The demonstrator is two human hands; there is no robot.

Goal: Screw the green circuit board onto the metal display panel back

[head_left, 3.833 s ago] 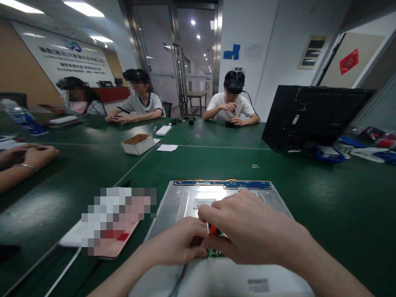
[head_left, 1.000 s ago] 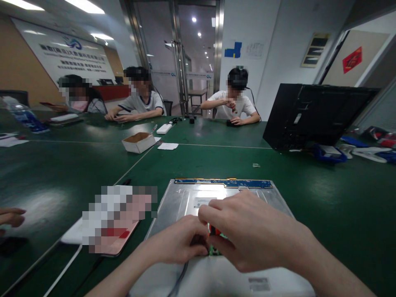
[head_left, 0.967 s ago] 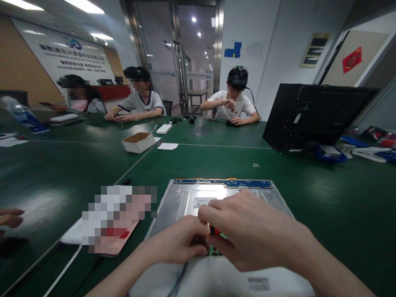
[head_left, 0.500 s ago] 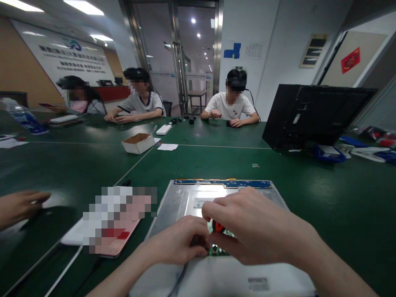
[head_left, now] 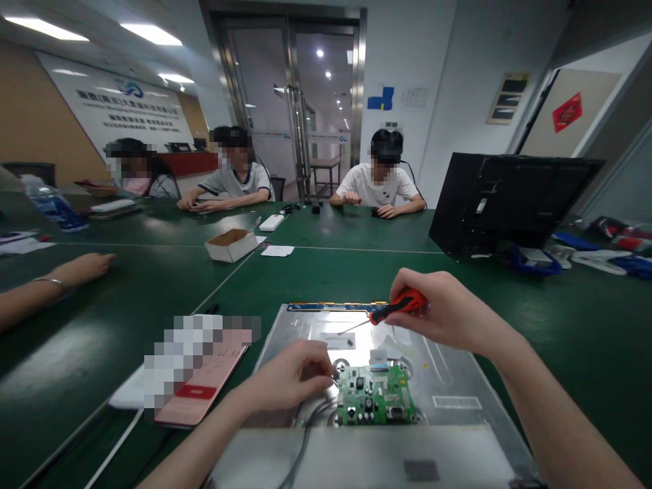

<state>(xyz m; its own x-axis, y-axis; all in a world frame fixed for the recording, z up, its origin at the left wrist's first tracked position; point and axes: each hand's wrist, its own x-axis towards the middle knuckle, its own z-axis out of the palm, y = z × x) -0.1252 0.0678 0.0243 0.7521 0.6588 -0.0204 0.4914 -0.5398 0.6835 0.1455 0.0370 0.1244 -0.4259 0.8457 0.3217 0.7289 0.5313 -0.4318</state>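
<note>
A silver metal display panel [head_left: 448, 380] lies face down on the green table in front of me, with a small green circuit board [head_left: 375, 396] on its back. My left hand [head_left: 290, 375] is closed at the board's left edge, fingertips pinched near a cable. My right hand [head_left: 444, 309] is lifted above the panel and grips a red-handled screwdriver [head_left: 394, 309], its thin shaft pointing left and down. A blue strip [head_left: 336, 307] runs along the panel's far edge.
A phone-like flat object [head_left: 196, 370] lies left of the panel. A black monitor shell [head_left: 504, 204] stands at right, tools beyond it. A small cardboard box [head_left: 231, 244] sits mid-table. Three people sit at the far side; another person's arm [head_left: 51, 285] rests at left.
My right hand has risen off the circuit board and moved right and away with the screwdriver, uncovering the board. The neighbour's arm at left has stretched further onto the table.
</note>
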